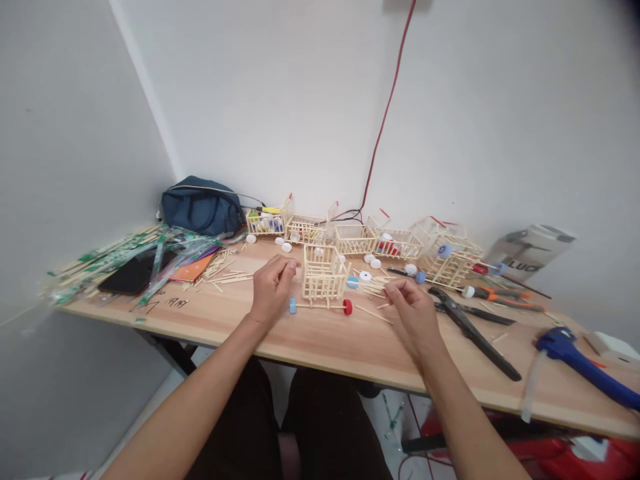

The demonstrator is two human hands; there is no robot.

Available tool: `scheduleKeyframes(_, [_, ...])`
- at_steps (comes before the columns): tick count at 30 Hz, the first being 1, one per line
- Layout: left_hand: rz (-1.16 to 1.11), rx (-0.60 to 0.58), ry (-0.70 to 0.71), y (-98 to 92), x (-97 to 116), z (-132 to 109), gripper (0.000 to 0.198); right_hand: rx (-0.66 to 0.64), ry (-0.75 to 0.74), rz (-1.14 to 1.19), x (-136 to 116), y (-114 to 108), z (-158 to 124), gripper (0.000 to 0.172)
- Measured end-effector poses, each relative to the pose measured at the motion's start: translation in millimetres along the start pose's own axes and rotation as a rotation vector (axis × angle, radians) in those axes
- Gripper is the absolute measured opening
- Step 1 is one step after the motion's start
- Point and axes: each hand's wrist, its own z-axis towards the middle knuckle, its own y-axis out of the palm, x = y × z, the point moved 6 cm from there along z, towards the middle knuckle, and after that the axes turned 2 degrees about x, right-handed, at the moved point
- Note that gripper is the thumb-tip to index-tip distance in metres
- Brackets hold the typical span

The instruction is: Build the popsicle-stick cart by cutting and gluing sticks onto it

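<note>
A small cart (323,283) built of thin wooden sticks stands in front of me, with a bottle-cap wheel in red (347,307) and one in light blue (293,306) on a stick axle along its near side. Just left of the cart is my left hand (271,287), its fingers curled closed; whatever they may pinch is hidden. My right hand (413,308) is closed too, thumb and fingertips together beside a heap of loose sticks (370,285). I cannot make out what, if anything, is in it. A blue cap (353,283) lies between the cart and those sticks.
Several similar stick carts (355,239) line the wall. To the right lie black-handled cutters (475,333), orange-handled pliers (507,297) and a blue glue gun (575,357). Bagged sticks (117,250), a phone (135,272) and a blue pouch (203,205) occupy the left.
</note>
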Motion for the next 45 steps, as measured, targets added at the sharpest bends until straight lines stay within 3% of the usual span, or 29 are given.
scheduleKeyframes(8, [0.091, 0.056, 0.068, -7.9, 7, 0, 0.022, 0.042, -0.034, 0.022, -2, -3, 0, 0.030])
scheduleKeyframes(11, [0.129, 0.049, 0.280, -5.1, 34, -10, 0.012, 0.039, -0.065, 0.010, -9, -1, -5, 0.026])
scheduleKeyframes(13, [0.161, -0.041, 0.470, 7.0, 59, -23, 0.015, -0.006, -0.108, -0.041, -20, 4, -14, 0.023])
scheduleKeyframes(16, [0.255, -0.186, 0.577, 30.3, 84, -44, 0.019, -0.091, -0.239, -0.209, -43, 16, -33, 0.020])
scheduleKeyframes(20, [0.356, -0.364, 0.563, 55.6, 95, -60, 0.020, -0.080, -0.310, -0.288, -61, 22, -52, 0.022])
scheduleKeyframes(23, [0.297, -0.416, 0.526, 64.2, 94, -65, 0.016, -0.082, -0.289, -0.303, -62, 21, -60, 0.024])
scheduleKeyframes(30, [0.275, -0.516, 0.440, 75.7, 81, -91, 0.015, -0.184, -0.268, -0.426, -48, 8, -78, 0.022])
scheduleKeyframes(35, [0.294, -0.589, 0.364, 77.9, 68, -102, 0.014, -0.137, -0.202, -0.477, -32, -4, -79, 0.025])
scheduleKeyframes(38, [0.293, -0.586, 0.360, 77.8, 62, -104, 0.019, -0.099, -0.222, -0.550, -34, -21, -75, 0.021])
scheduleKeyframes(40, [0.323, -0.571, 0.380, 78.8, 59, -106, 0.020, -0.047, -0.236, -0.634, -37, -49, -68, 0.020])
scheduleKeyframes(42, [0.344, -0.556, 0.416, 80.3, 57, -107, 0.019, 0.048, -0.213, -0.750, -37, -91, -61, 0.023])
scheduleKeyframes(45, [0.360, -0.549, 0.451, 81.3, 59, -109, 0.017, 0.177, -0.062, -1.003, -25, -168, -53, 0.028])
